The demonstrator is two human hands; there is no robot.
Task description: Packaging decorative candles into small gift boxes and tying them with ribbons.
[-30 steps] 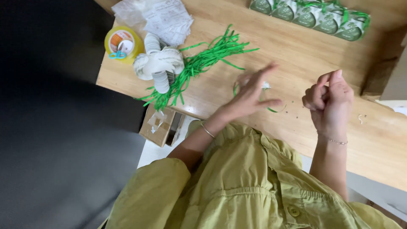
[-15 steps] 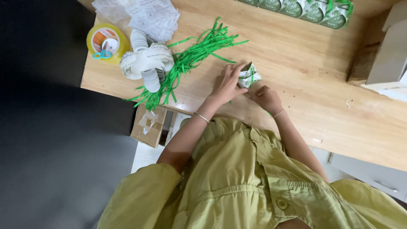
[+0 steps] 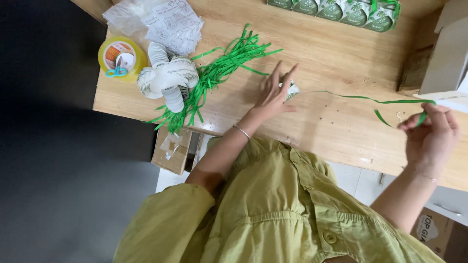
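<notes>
Right now you have a green ribbon [image 3: 360, 98] drawn taut across the wooden table [image 3: 341, 53], and that ribbon is the thing to read everything else from. At its left end sits a small white-and-green packet [image 3: 292, 89], which your left hand [image 3: 273, 92] pins flat under spread fingers, pressing rather than gripping. At the ribbon's other end your right hand [image 3: 431, 131] pinches the strand between thumb and fingertips, the loose tail curling back just beside it.

It looks like the tying or cinching stage: the strand is pulled out straight from the packet. As I judge it, the next move calls for steady tension from the right hand while the left keeps the packet from sliding, since the ribbon is thin, flat and glossy and will likely slip.

Left of the ribbon's packet end lies a loose heap of cut green ribbon strands [image 3: 214, 78], crinkled and springy. Further left of that, a fanned stack of round white paper labels [image 3: 168, 80], a yellow tape roll [image 3: 119, 56] with small blue scissors [image 3: 116, 72] resting on it, and a clear plastic bag of printed cards [image 3: 168, 22]. Beyond the ribbon, along the far edge, a row of green-patterned packets [image 3: 341, 9]. Past its right end, a grey cardboard box [image 3: 446, 53].
</notes>
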